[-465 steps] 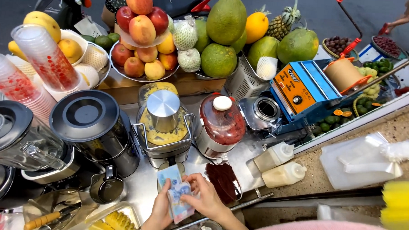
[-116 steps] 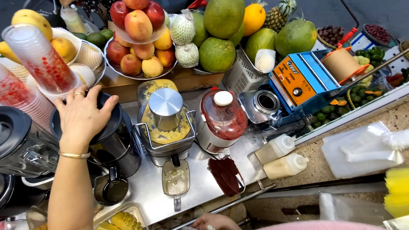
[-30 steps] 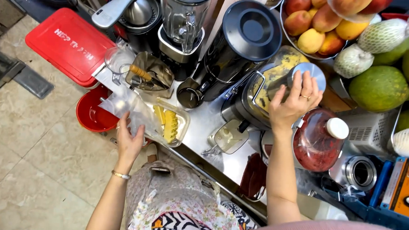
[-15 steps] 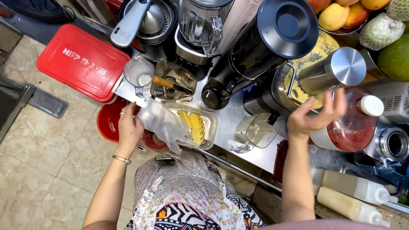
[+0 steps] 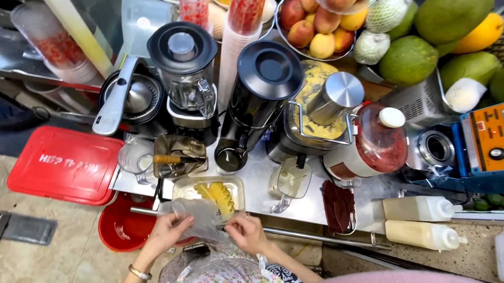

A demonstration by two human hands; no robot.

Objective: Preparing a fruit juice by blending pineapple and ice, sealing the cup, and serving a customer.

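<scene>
Both of my hands hold a thin clear plastic bag (image 5: 201, 217) at the front edge of the steel counter. My left hand (image 5: 169, 231) pinches its left side and my right hand (image 5: 247, 232) pinches its right side. Just behind the bag sits a clear tray of yellow fruit pieces (image 5: 215, 192). Behind that stand a black juicer (image 5: 257, 100) and a juicer with a steel cap full of yellow pulp (image 5: 322, 110).
A blender (image 5: 186, 72), a lever press (image 5: 129, 93), a jug of red juice (image 5: 378, 145), two squeeze bottles (image 5: 422, 221) and an orange box machine (image 5: 493, 136) crowd the counter. Fruit bowls (image 5: 321, 25) line the back. A red bucket (image 5: 121, 227) and red lid (image 5: 66, 164) sit low left.
My right hand has come down from the steel-capped juicer to the bag, joining my left hand. The view has swung right and back over the counter.
</scene>
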